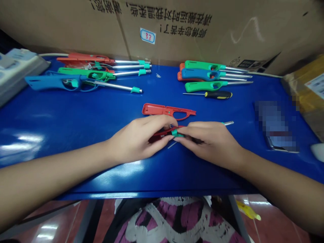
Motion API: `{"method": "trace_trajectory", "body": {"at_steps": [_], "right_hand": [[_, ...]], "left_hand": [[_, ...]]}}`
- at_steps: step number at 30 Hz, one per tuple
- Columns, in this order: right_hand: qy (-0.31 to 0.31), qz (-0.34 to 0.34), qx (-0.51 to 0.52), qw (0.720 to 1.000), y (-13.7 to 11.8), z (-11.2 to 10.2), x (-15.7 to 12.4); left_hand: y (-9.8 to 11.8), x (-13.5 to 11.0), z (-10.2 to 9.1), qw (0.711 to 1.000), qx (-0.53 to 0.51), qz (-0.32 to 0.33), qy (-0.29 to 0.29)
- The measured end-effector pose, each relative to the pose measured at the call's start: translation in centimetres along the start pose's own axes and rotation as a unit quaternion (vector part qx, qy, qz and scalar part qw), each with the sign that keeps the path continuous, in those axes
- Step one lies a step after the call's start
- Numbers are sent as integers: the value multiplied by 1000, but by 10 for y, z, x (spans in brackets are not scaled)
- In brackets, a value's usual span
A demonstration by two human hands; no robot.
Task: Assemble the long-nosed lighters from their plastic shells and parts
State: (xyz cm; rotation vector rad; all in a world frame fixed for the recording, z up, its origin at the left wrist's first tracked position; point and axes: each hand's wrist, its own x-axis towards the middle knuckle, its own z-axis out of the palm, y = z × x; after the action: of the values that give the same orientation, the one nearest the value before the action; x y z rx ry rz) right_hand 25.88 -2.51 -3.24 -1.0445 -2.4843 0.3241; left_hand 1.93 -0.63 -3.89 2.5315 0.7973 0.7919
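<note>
Both hands meet over one red long-nosed lighter near the front middle of the blue table. My left hand closes round its handle end, thumb and fingers at the trigger area. My right hand pinches near the green trigger piece and covers much of the barrel, whose metal tip shows past the knuckles. A thin pale strip pokes out below the fingertips. Just beyond my hands lies a loose red half shell, its inner side up. The lighter's middle is partly hidden by my fingers.
Open lighters with bare barrels, one blue, lie back left. Several assembled lighters, one green, lie back right beside a black-and-yellow screwdriver. A phone rests at right, a power strip at left. A cardboard box stands behind.
</note>
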Motion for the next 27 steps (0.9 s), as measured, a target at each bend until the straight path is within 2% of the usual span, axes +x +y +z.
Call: {"method": "trace_trajectory", "body": {"at_steps": [5, 10, 17, 22, 27], "right_hand": [[61, 22, 42, 997, 3, -12, 1], [12, 49, 52, 997, 8, -15, 2], [-10, 57, 15, 998, 13, -19, 3], [-64, 27, -16, 997, 18, -24, 2], [-79, 15, -22, 997, 21, -22, 2]], "left_hand": [[-2, 0, -2, 1000, -5, -6, 3], [-4, 0, -4, 1000, -6, 6, 2], [-5, 1, -7, 999, 24, 16, -16], [-9, 4, -11, 998, 60, 25, -27], [-14, 4, -11, 997, 71, 38, -19]]}}
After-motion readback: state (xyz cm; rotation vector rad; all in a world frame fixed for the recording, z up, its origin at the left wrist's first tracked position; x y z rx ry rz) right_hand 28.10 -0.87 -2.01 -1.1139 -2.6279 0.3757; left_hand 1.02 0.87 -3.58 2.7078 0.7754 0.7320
